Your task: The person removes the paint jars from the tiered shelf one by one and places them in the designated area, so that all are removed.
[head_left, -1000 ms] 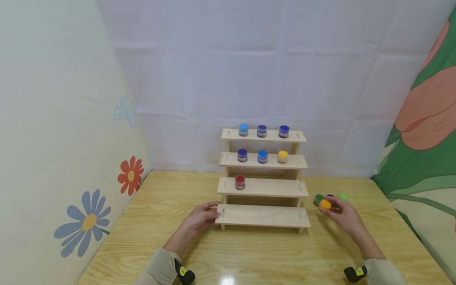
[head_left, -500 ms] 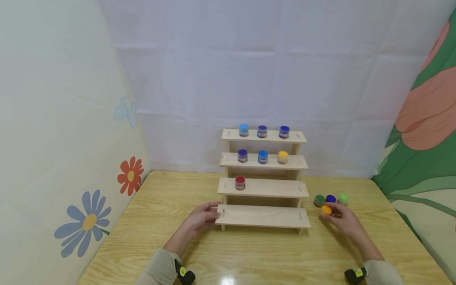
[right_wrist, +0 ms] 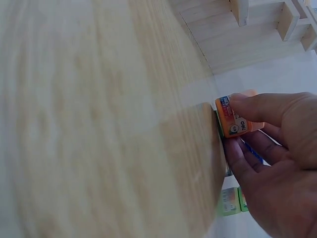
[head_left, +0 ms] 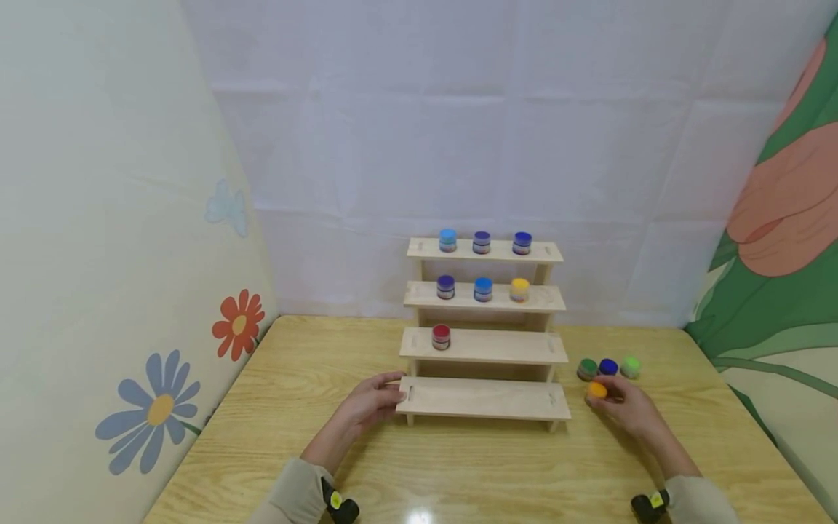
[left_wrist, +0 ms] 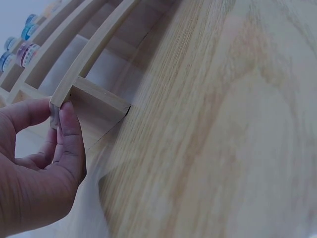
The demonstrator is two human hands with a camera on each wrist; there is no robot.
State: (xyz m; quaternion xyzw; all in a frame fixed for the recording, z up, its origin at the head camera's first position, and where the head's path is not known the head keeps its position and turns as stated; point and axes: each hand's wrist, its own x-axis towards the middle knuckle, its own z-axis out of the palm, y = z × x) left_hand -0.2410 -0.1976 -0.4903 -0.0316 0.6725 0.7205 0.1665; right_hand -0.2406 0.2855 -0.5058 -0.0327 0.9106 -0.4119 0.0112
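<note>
R hand point(head_left: 631, 409), closed in a pinch on orange jar point(head_left: 596, 391) at 4 o'clock of rack point(head_left: 504, 345), might clip green jar point(head_left: 587, 370) at 11 if lifted low, & L hand point(head_left: 366, 402), pinching 9-o'clock end of bottom shelf point(head_left: 483, 398), could topple shelved jars point(head_left: 482, 290) w/ a tug.

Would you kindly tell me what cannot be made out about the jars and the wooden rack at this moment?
- Head view: part of the orange jar, covered by the right hand.
- Head view: print on the red-lidded jar, too small to read.
- Right wrist view: most of the dark-blue jar, behind the right hand.
- Left wrist view: the wooden rack's far end, cut off by the top edge.
</note>
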